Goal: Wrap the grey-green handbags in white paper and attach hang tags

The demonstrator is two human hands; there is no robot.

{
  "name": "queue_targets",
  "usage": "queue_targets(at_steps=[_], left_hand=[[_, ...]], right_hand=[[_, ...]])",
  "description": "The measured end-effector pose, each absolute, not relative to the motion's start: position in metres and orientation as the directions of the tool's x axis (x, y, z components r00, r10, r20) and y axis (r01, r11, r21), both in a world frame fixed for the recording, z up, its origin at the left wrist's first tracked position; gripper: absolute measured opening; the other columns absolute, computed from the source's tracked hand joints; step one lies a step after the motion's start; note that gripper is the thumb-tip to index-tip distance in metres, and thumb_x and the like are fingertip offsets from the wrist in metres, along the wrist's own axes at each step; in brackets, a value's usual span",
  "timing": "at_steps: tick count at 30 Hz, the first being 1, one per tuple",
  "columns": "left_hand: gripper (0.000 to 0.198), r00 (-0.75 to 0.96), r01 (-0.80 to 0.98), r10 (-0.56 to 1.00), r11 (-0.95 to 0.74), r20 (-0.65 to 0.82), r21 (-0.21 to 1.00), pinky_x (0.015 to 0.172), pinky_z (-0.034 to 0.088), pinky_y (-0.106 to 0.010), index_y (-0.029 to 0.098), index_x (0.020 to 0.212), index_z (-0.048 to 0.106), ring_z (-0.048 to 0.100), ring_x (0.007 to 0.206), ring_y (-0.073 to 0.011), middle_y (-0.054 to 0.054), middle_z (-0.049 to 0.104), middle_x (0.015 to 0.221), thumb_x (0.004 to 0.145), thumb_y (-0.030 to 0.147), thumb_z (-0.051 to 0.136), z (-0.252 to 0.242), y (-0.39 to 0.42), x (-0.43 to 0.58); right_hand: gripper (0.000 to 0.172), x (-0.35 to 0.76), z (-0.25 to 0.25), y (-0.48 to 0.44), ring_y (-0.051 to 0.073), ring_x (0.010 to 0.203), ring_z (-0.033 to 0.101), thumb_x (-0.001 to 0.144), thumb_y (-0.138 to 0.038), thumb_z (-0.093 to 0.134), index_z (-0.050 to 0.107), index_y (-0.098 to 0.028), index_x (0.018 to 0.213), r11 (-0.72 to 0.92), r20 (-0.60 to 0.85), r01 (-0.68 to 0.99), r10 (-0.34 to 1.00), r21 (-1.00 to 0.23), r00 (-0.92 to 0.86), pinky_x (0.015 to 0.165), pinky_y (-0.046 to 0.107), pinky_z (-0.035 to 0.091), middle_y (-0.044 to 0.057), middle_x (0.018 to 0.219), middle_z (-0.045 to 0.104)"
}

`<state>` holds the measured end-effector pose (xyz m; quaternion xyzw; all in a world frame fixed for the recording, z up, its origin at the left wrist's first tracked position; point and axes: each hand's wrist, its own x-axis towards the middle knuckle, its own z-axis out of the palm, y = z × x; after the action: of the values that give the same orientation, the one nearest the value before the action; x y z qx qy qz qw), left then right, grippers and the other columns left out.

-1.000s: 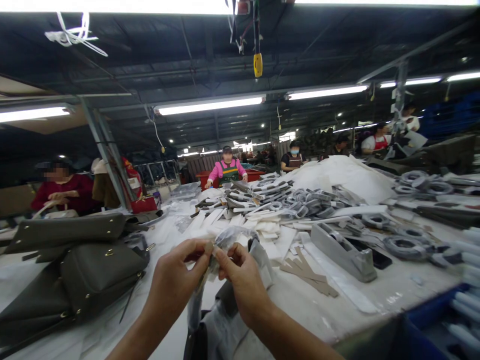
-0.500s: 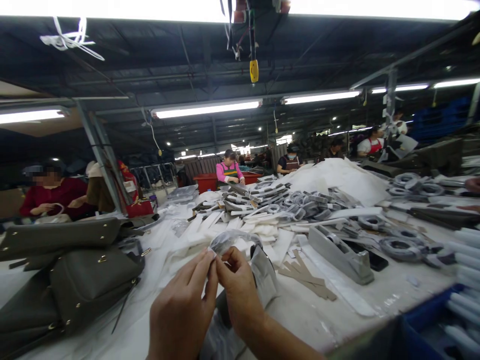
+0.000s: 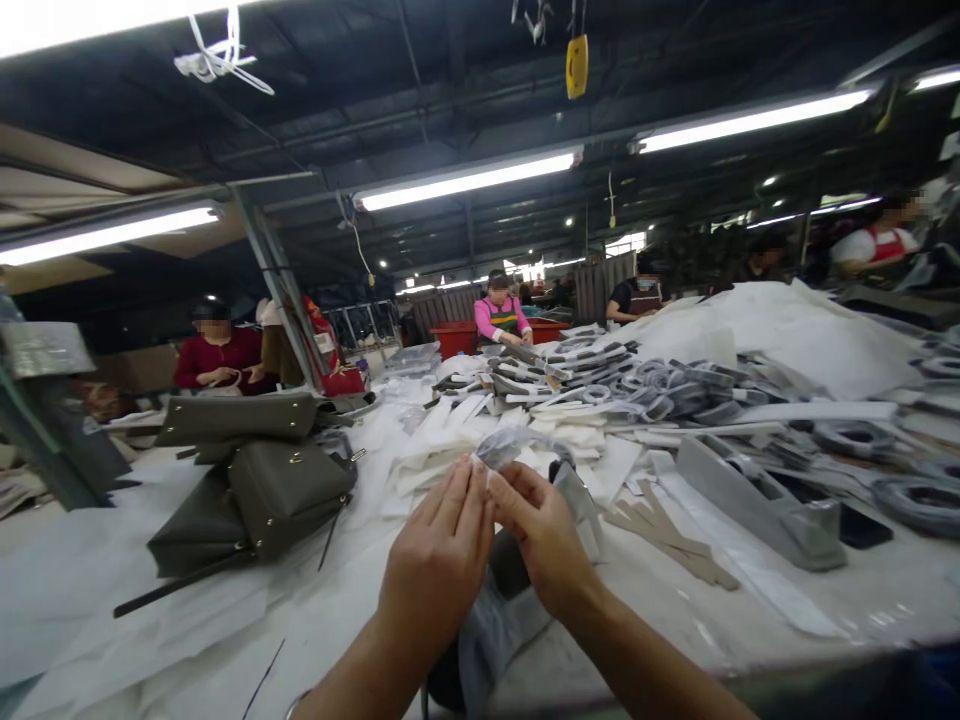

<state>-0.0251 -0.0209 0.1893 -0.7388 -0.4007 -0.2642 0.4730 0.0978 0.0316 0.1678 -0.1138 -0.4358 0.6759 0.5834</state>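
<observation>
My left hand (image 3: 442, 545) and my right hand (image 3: 544, 535) meet in front of me, fingertips pinched together. Between them shows a small whitish bit of thin film (image 3: 487, 472); its exact kind is too small to tell. A loop of clear plastic wrap (image 3: 517, 440) arches just behind my fingers. Below and between the wrists lies a dark strap-like piece (image 3: 510, 565), partly covered in greyish plastic film (image 3: 487, 640). My hands and forearms hide much of it.
A dark olive leather bag (image 3: 289, 495) lies to the left on white sheets. Wrapped handles (image 3: 667, 385) and white strips (image 3: 435, 445) are heaped ahead. On the right are cardboard strips (image 3: 675, 545), a grey tape dispenser (image 3: 757, 505) and a phone (image 3: 862, 528). Several people work behind.
The view has swung to the left and tilted down, so the surroundings appear shifted right. My hands stay pinched together at the same whitish film.
</observation>
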Motion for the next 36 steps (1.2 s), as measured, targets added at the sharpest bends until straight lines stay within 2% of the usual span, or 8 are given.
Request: queue_targets(at_steps=[3,7,14,22,26,29,32,36], left_hand=[[0.034,0.45,0.881,0.364,-0.329,0.815,-0.339,0.1,0.055,-0.037,0.01,0.126,0.063,0.066,0.117,-0.027,-0.017,0.068,0.127,0.094,0.013,0.054,0.193,-0.022,-0.03],[0.024,0.128,0.87,0.573,-0.457,0.809,0.186,0.098,0.055,-0.034,0.024,0.116,0.068,0.069,0.108,-0.0213,-0.006,0.073,0.118,0.094,0.028,0.06,0.205,-0.017,-0.044],[0.043,-0.01,0.516,0.93,-0.311,0.368,0.799,0.087,0.057,-0.033,0.019,0.114,0.066,0.069,0.103,-0.0251,-0.006,0.073,0.11,0.085,0.051,0.067,0.22,-0.004,-0.043],[0.053,-0.1,0.587,0.908,-0.277,0.407,0.761,0.084,0.058,-0.033,0.023,0.111,0.067,0.069,0.104,-0.029,-0.006,0.073,0.109,0.075,0.061,0.071,0.204,0.013,-0.034],[0.055,-0.113,0.664,0.901,-0.245,0.418,0.707,0.076,0.06,-0.027,0.028,0.114,0.065,0.07,0.103,-0.0278,-0.003,0.073,0.112,0.072,0.063,0.072,0.195,0.02,-0.053],[0.055,-0.171,0.659,0.887,-0.221,0.429,0.719,0.074,0.061,-0.024,0.029,0.114,0.065,0.069,0.106,-0.0275,-0.002,0.073,0.114,0.073,0.065,0.07,0.191,0.022,-0.066],[0.051,-0.166,0.647,0.883,-0.238,0.439,0.724,0.077,0.062,-0.027,0.028,0.113,0.065,0.07,0.105,-0.0279,-0.003,0.073,0.111,0.076,0.064,0.067,0.191,0.023,-0.07],[0.05,-0.111,0.638,0.901,-0.26,0.42,0.725,0.072,0.063,-0.031,0.026,0.111,0.066,0.073,0.095,-0.0288,-0.004,0.075,0.104,0.077,0.063,0.067,0.197,0.02,-0.066]], right_hand=[[0.024,0.097,0.165,0.034,0.014,0.082,0.064,0.079,-0.042,0.079,0.074,-0.019,0.084,0.099,0.339,-0.635,0.902,-0.766,-0.268,0.078,0.026,0.054,0.002,0.085,0.07],[0.024,0.101,0.164,0.038,0.014,0.074,0.063,0.079,-0.043,0.078,0.077,-0.02,0.085,0.154,0.353,-0.559,0.897,-0.815,-0.266,0.068,0.024,0.05,0.001,0.076,0.069],[0.021,0.111,0.167,0.048,0.013,0.063,0.052,0.079,-0.041,0.075,0.082,-0.024,0.089,0.281,0.408,-0.439,0.884,-0.853,-0.227,0.062,0.026,0.044,-0.001,0.073,0.069],[0.027,0.137,0.16,0.06,0.014,0.066,0.058,0.083,-0.047,0.071,0.081,-0.029,0.101,0.383,0.464,-0.289,0.831,-0.877,-0.306,0.063,0.026,0.048,-0.001,0.085,0.072],[0.025,0.226,0.142,0.091,0.022,0.099,0.065,0.092,-0.042,0.061,0.079,-0.029,0.103,0.615,0.566,0.218,0.786,-0.758,-0.25,0.098,0.037,0.046,0.003,0.103,0.075],[0.024,0.325,0.126,0.126,0.023,0.123,0.056,0.089,-0.04,0.062,0.077,-0.028,0.104,0.229,0.444,0.675,0.881,-0.702,0.162,0.112,0.036,0.035,0.004,0.123,0.07],[0.022,0.406,0.116,0.153,0.032,0.134,0.046,0.083,-0.036,0.065,0.077,-0.018,0.086,-0.011,0.328,0.705,0.88,-0.709,0.343,0.117,0.044,0.026,0.015,0.123,0.069],[0.029,0.454,0.103,0.17,0.037,0.108,0.063,0.076,-0.04,0.069,0.069,-0.019,0.056,-0.178,0.154,0.65,0.894,-0.739,0.42,0.1,0.048,0.043,0.017,0.083,0.075]])
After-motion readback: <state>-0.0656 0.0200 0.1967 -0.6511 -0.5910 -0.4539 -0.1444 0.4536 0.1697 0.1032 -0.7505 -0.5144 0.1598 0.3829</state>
